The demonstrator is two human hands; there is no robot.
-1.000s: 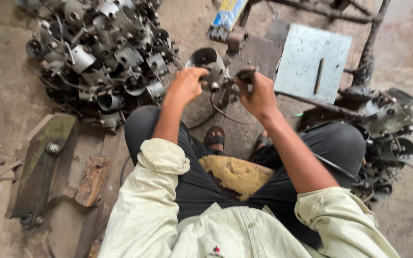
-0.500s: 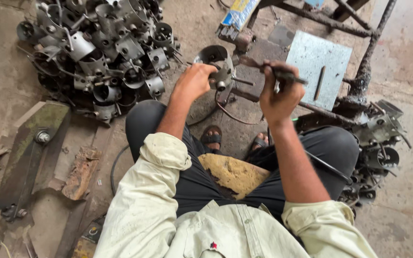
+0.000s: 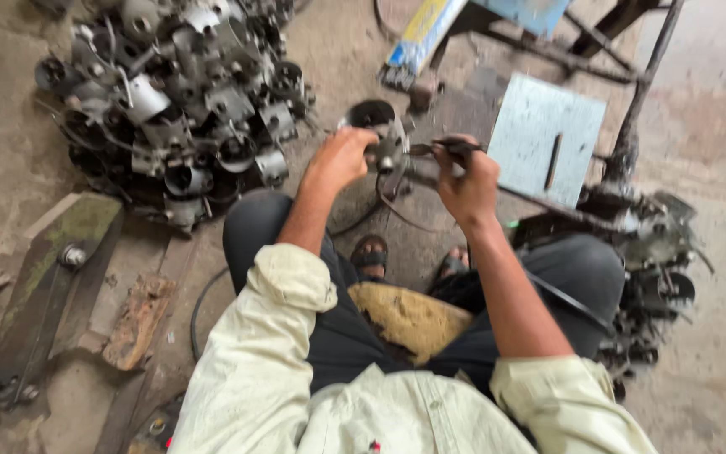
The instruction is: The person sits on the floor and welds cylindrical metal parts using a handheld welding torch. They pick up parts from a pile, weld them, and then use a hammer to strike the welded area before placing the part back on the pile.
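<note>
On the concrete floor (image 3: 10, 143), between the raised knees of a seated person, a small metal part (image 3: 384, 139) with a dark round opening is held up in front of the body. The left hand (image 3: 342, 158) is closed around the left side of this part. The right hand (image 3: 466, 178) is curled shut on a dark, thin tool (image 3: 439, 150), whose tip is pointed left and seems to meet the part; the contact itself is too blurred to be confirmed. No true container is seen. Similar grey parts are heaped loose in a large pile (image 3: 186, 109) on the floor to the left, just beyond the left knee, and a smaller heap (image 3: 653, 252) is seen on the right beside the right knee. A pale blue metal plate (image 3: 531, 126) is propped just beyond the right hand. Sandalled feet (image 3: 371, 252) are visible below the hands.
</note>
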